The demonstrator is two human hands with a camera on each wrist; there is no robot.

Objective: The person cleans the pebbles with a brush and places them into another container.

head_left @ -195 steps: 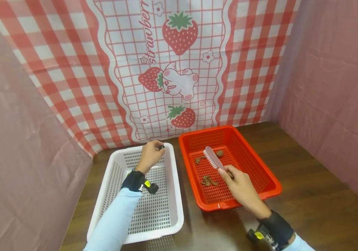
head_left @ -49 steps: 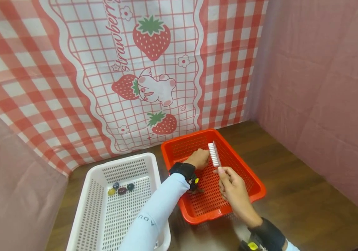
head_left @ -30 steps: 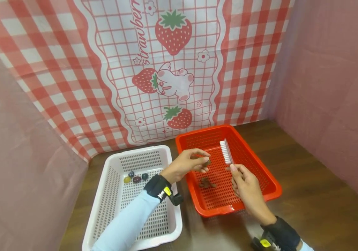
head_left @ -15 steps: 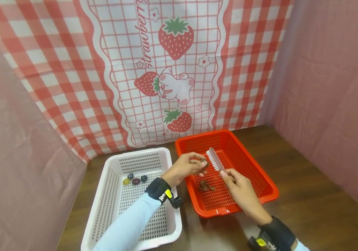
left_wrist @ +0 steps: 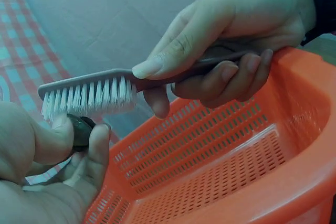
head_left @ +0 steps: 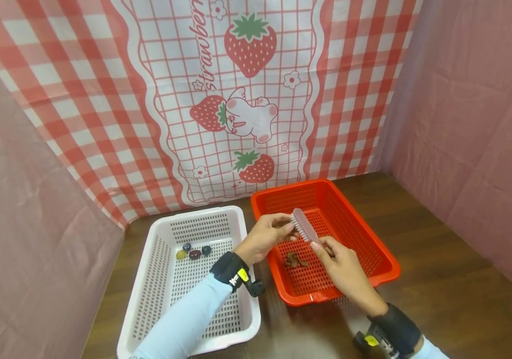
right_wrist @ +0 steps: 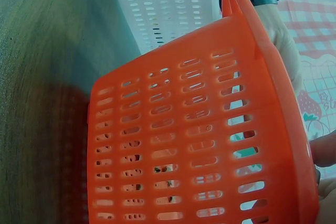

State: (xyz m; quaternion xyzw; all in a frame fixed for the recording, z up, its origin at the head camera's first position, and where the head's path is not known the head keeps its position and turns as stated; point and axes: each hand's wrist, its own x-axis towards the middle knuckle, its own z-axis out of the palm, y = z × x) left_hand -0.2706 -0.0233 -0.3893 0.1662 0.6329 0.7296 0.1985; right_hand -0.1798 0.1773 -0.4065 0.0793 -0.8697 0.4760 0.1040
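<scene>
My right hand (head_left: 343,269) grips the handle of a pink brush (head_left: 305,227), its white bristles (left_wrist: 86,98) facing down and left. Thumb and fingers of my left hand (head_left: 266,238) pinch a small, dark, smooth stone (left_wrist: 81,132). In the left wrist view the stone sits just under the bristle tips; whether they touch I cannot tell. Both hands are above the red basket (head_left: 364,219), where brown crumbly lumps (head_left: 296,260) lie on the mesh bottom. In the right wrist view the basket wall hides most of my right hand.
A white basket (head_left: 252,299) stands to the left, holding a yellow stone (head_left: 181,255), a dark red stone (head_left: 195,255), a blue-grey stone (head_left: 186,247) and a dark green stone (head_left: 206,250). Both baskets stand on a wooden table (head_left: 444,279). A checked strawberry cloth (head_left: 256,109) hangs behind.
My left hand went from the white basket into the red one, then rose with a small stone. The brush has swung left over the stone, turning between the last frames.
</scene>
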